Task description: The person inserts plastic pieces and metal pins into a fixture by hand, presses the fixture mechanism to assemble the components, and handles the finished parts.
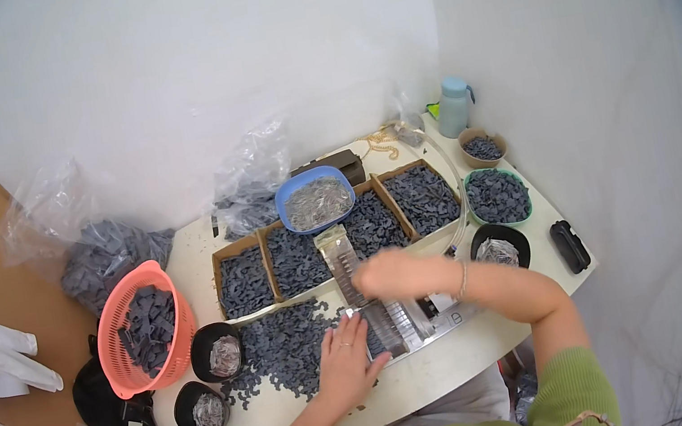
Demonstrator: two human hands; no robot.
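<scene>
My left hand (346, 364) lies with its fingers stretched out at the left edge of a metal fixture (408, 334), beside a spread of small dark grey pieces (287, 346). Above the fixture is my right hand (390, 275), smeared by motion, so its fingers and anything in them cannot be made out. Close to it runs a slotted metal strip (339, 261), slanting from the fixture up to the boxes. A blue bowl (352, 204) of thin silvery metal pieces stands at the strip's far end.
Cardboard boxes (267, 267) of grey pieces line the back. At left stand a pink basket (183, 332) and black bowls (195, 359) (185, 423). At right are a green-rimmed bowl (498, 196), a black bowl (521, 241), a black case (570, 246) and a blue bottle (454, 107).
</scene>
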